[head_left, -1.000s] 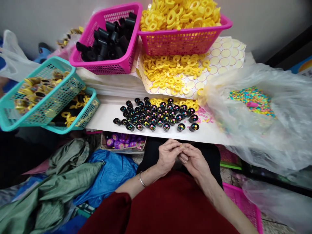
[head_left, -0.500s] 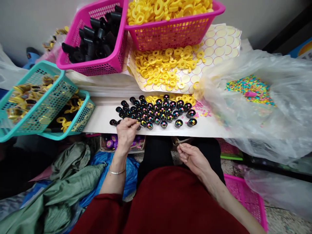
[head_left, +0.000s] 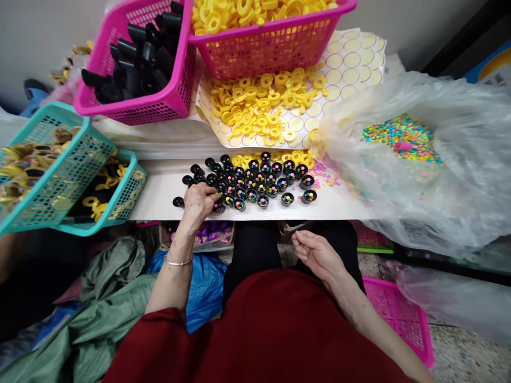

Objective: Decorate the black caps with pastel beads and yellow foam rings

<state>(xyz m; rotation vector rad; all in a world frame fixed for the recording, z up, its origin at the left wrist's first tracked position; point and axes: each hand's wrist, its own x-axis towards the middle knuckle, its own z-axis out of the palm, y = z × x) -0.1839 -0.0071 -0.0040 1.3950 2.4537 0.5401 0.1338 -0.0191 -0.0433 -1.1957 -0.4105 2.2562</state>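
Many small black cups [head_left: 250,194] stand grouped on the white tabletop, with pink, yellow and blue beads inside them. My left hand [head_left: 198,203] is over the left part of the group, thumb and fingers pinched together close to a cup rim. A speck of yellow shows near those fingertips, too small to tell whether it is held. Below the table's front edge, above my lap, my right hand [head_left: 317,254] is curled with its fingers closed; anything inside it is hidden. Loose pink rings or beads [head_left: 322,174] lie right of the cups.
Behind are pink baskets of black tubes [head_left: 131,56] and yellow ring pieces [head_left: 259,50], with more yellow rings [head_left: 255,106] on a sticker sheet. Teal baskets [head_left: 93,154] stand left. A clear plastic bag [head_left: 459,186] with coloured beads [head_left: 403,137] lies right.
My left hand has moved slightly left and up among the cups. My right hand stays about where it was, fingers curled. The whole view has shifted a little.
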